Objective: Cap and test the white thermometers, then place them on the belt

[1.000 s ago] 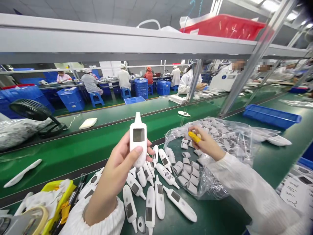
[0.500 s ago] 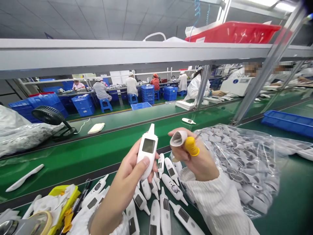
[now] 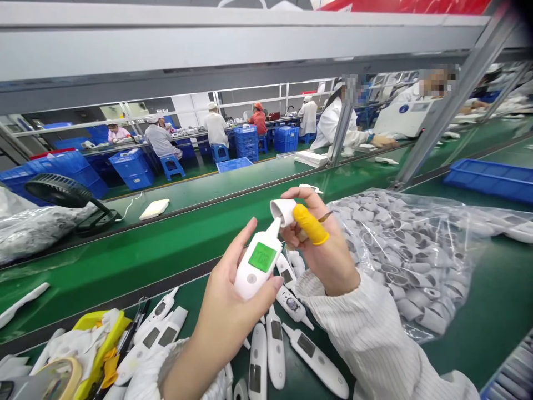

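My left hand (image 3: 233, 278) is wrapped round a white ear thermometer (image 3: 252, 279), its screen lit green and its probe tip pointing up to the right. In my right hand (image 3: 325, 239) is a white probe cap (image 3: 283, 212), pinched between the fingers with its wide opening toward the thermometer. The probe tip reaches the cap's rim; whether it is inside cannot be made out. A yellow finger cot (image 3: 310, 224) covers one right finger, and a thin dark tool (image 3: 325, 216) sticks out from that hand. Several more thermometers (image 3: 275, 347) lie on the table below.
A clear plastic bag (image 3: 408, 261) full of grey-white caps lies to the right. At lower left stands a yellow tray (image 3: 97, 347) with white cloth, beside a tape roll (image 3: 62, 378). A small black fan (image 3: 62, 191) and a blue tray (image 3: 495, 180) sit farther back. Co-workers sit beyond the belt.
The thermometer's screen has gone from dark to lit green. My right hand has brought the cap left, over the probe tip. My left thumb has shifted to the thermometer's right edge. The view has tilted down.
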`<state>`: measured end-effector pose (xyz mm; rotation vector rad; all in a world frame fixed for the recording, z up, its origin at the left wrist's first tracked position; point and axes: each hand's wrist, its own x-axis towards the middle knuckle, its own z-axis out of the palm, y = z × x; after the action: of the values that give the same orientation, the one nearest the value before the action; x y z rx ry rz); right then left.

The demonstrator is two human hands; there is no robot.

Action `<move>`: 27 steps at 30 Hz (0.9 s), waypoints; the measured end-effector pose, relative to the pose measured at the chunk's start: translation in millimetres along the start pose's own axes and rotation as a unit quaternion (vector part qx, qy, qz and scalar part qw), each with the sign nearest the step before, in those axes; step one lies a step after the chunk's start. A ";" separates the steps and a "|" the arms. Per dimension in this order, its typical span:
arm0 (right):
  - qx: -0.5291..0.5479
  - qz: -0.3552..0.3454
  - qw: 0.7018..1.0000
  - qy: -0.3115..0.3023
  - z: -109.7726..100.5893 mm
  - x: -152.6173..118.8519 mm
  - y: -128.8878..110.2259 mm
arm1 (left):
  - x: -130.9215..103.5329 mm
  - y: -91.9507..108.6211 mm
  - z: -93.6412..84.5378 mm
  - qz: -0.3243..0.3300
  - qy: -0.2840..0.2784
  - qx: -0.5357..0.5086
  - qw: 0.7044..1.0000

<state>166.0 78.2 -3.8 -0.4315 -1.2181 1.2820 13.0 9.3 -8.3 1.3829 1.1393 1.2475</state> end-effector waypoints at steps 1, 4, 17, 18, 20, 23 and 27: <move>-0.027 -0.017 0.999 -0.015 -0.5 -0.5 0.0 | 0.1 0.0 0.8 0.008 0.006 0.014 1.000; -0.114 -0.060 0.988 -0.082 -1.7 -2.9 -1.0 | -0.4 -0.4 0.5 0.033 0.022 0.061 0.997; -0.180 -0.140 0.973 -0.022 9.0 -9.2 7.5 | 3.1 -7.6 -2.1 0.085 0.040 0.112 0.989; -0.191 -0.150 0.970 -0.026 9.5 -9.4 8.7 | 4.6 -8.6 -2.3 0.085 0.037 0.108 0.990; -0.203 -0.172 0.964 -0.024 9.2 -9.6 9.7 | 6.9 -9.5 -2.6 0.085 0.028 0.099 0.991; -0.219 -0.187 0.957 -0.033 6.6 -9.3 7.6 | 8.1 -7.7 -1.6 0.104 0.028 0.142 0.984; -0.240 -0.184 0.953 -0.030 3.0 -8.5 3.5 | 7.6 -4.9 2.6 0.142 0.065 0.294 0.943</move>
<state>163.2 70.8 -9.3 -0.4858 -1.5810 0.6781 15.8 17.5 -12.2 1.9874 1.5260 1.2633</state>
